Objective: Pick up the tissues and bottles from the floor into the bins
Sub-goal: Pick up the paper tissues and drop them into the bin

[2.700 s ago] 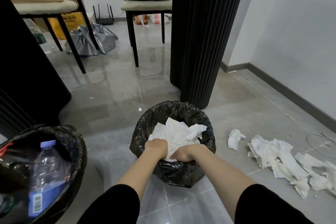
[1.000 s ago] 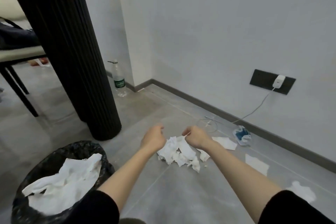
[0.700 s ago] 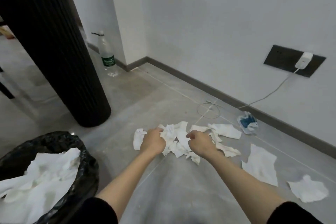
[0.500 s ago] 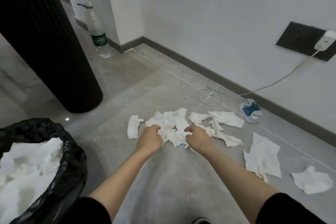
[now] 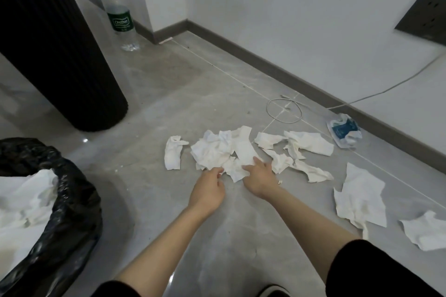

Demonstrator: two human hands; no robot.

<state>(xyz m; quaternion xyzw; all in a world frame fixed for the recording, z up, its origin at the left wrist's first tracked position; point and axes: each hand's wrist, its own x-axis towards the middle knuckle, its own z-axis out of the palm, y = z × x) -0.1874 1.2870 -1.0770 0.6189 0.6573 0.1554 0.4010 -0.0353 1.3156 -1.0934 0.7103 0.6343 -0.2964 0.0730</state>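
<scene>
1. The tissue pile (image 5: 217,152) is spread crosswise just beyond the hands, on the floor (image 5: 169,224);
2. the right hand (image 5: 259,177) is laid straight-fingered on its near edge;
3. the left hand (image 5: 207,188) is curled alongside; its grip cannot be told.

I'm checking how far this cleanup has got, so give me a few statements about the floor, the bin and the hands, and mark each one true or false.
1. The bin lined with a black bag holds white tissues. True.
2. The green-label bottle lies inside the bin. False: it stands upright on the floor, next to the black column.
3. The left hand and the right hand are both at the tissue pile on the floor. True.
4. The right hand holds the blue and white packet. False: the packet lies on the floor by the baseboard, apart from both hands.
</scene>
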